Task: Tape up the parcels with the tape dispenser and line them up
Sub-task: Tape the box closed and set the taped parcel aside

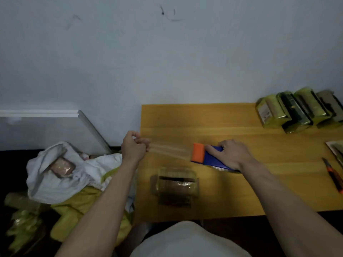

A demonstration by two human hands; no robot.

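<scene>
The right hand [231,154] curls around the blue and orange tape dispenser [207,157], holding it just above the wooden table [241,191]. The left hand [134,145], fingers bent, pinches the free end of a clear strip of tape [169,150] stretched between it and the dispenser. A parcel [175,188] lies on the table below the strip, near the front edge. Four wrapped parcels [297,110] stand in a row at the far right corner.

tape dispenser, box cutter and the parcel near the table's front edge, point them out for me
tape dispenser [209,158], head view, on its blue body
box cutter [334,176], head view, on its orange and black handle
parcel [175,189], head view, on its taped top face
</scene>
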